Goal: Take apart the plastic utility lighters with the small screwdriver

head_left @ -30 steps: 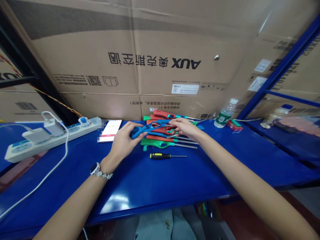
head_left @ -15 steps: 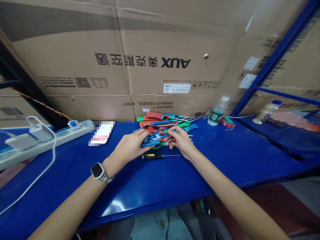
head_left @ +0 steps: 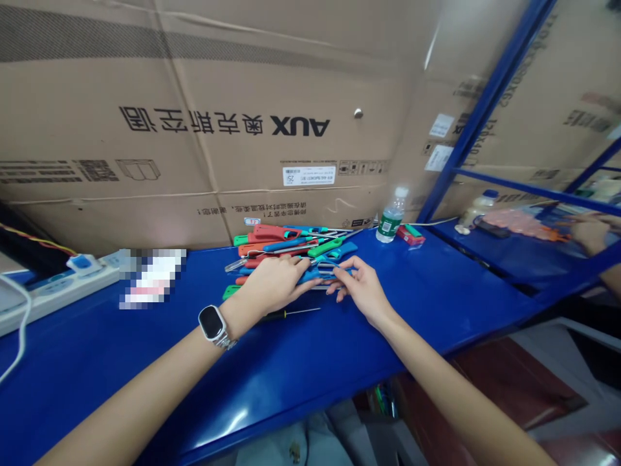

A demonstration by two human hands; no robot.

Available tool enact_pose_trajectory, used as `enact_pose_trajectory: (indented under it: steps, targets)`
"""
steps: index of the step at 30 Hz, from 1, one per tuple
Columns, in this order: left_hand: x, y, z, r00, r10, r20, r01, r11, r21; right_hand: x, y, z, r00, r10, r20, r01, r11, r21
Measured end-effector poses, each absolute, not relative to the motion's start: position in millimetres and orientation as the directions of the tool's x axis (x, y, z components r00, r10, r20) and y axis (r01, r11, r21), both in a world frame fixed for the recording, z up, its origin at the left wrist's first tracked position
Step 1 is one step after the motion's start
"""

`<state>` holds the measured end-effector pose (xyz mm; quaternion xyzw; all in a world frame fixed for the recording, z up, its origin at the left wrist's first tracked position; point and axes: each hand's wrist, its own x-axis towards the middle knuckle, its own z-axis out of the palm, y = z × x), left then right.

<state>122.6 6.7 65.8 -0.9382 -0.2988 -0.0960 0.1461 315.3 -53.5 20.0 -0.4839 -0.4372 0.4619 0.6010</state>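
My left hand [head_left: 272, 283], with a watch [head_left: 212, 322] on the wrist, grips one end of a blue stick lighter [head_left: 314, 276] just in front of the pile. My right hand [head_left: 366, 291] pinches its other end between thumb and fingertips. Fingers cover part of the blue casing. Behind both hands lies a heap of red, blue, green and orange stick lighters [head_left: 276, 233] with metal tubes. A screwdriver [head_left: 301, 312] rests on the blue table [head_left: 291, 369], its handle mostly hidden under my left wrist.
To the left are a phone-like white object, blurred out [head_left: 154, 275], and a power strip [head_left: 92, 275]. A water bottle [head_left: 389, 217] and a small red box [head_left: 410, 238] stand right of the heap. A large cardboard box [head_left: 218, 149] backs the table. Another person's hand [head_left: 589, 232] shows far right.
The view has swung to the right. My left hand has shifted over the blue lighter, covering more of it and the screwdriver handle. Another person's hand has come into view.
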Motion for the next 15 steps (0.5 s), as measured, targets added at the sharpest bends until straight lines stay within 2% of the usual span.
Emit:
enact_pose_trajectory:
  steps: [7, 9, 11, 13, 15]
  targets:
    - [155.4, 8.7, 74.0, 0.800, 0.493, 0.342, 0.579, -0.783, -0.226, 328.0, -62.8, 15.2, 0.210, 0.977, 0.022, -0.251, 0.076, -0.965]
    - [166.0, 9.5, 72.6, 0.806, 0.493, 0.328, 0.567, -0.802, -0.188, 331.9, -62.2, 19.1, 0.216, 0.976, 0.028, -0.278, 0.089, -0.957]
    - [175.9, 12.7, 69.3, 0.774, 0.538, 0.335, 0.583, -0.811, -0.045, 334.8, -61.3, 23.8, 0.205, 0.977, 0.060, -0.314, 0.124, -0.941]
    - [186.7, 19.2, 65.9, 0.679, 0.629, 0.378, 0.602, -0.772, 0.202, 334.8, -60.3, 26.8, 0.192, 0.975, 0.116, -0.322, 0.174, -0.931]
    - [200.8, 28.0, 64.0, 0.519, 0.755, 0.401, 0.582, -0.656, 0.481, 330.9, -58.7, 26.5, 0.181, 0.973, 0.141, -0.263, 0.186, -0.947]
